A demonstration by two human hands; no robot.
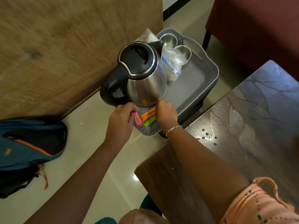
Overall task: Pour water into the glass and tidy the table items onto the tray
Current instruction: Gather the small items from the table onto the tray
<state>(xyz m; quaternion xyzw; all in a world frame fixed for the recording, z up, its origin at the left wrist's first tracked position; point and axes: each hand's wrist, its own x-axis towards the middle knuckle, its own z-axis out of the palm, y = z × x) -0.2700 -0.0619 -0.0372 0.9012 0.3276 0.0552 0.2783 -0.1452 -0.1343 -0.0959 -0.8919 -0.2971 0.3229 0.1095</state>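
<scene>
**A:** Where do things stand?

**B:** The tray [208,73] sits low beside the table [242,118], on a dark support I can't make out. The kettle [145,75] stands on the tray's near-left part with its lid shut and its handle jutting past the rim. Two steel cups [169,40] and some zip bags [174,62] are at the far end. The cups are the only drinking vessels I see.

**A:** And the hands?

**B:** They are close together at the near corner. The left hand [122,118] pinches a pink clip [137,118]. The right hand [165,113] is curled round the end of an orange clip [148,114], just beside the kettle's base. A green clip [149,122] lies on the tray between them.

**A:** What worries you?

**B:** The kettle, mostly. Both hands work right against its base, and it stands near the edge. A knock from a knuckle or wrist could shove it toward the rim. If there's water in it, that weight on one side could tip the tray off its support.

**A:** Anything smaller?

**B:** The clips. They are light and sit at the very corner, so a loose pinch could send one over the rim to the floor [97,143], near the backpack [32,143].
</scene>
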